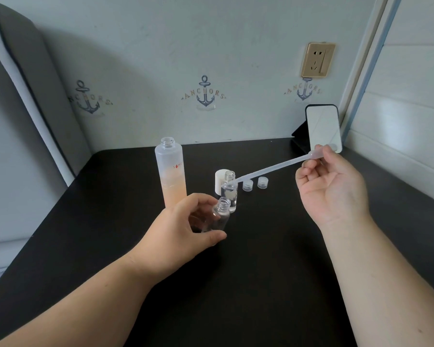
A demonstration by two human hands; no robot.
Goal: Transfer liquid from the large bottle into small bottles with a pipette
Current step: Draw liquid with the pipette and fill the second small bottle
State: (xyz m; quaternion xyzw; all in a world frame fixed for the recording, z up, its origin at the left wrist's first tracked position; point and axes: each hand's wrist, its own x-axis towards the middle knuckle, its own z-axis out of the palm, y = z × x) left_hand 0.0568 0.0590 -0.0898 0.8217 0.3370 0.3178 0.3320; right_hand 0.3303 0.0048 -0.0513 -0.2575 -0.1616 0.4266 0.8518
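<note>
A tall frosted large bottle (171, 171) stands uncapped on the dark table, its lower part filled with peach liquid. My left hand (186, 229) grips a clear small bottle (221, 214), tilted and open-mouthed, just right of the large bottle. Behind it a second small bottle (229, 190) stands upright and open. My right hand (332, 186) pinches the bulb of a translucent pipette (268, 169), raised at the right. The pipette slants down to the left, and its tip lies in front of the neck of the standing small bottle.
A white cap (219, 180) stands behind the small bottles, and two small clear caps (247, 184) (262, 182) lie to its right. A phone (323, 127) leans on a stand at the table's back right corner. A wall socket (317, 60) is above it.
</note>
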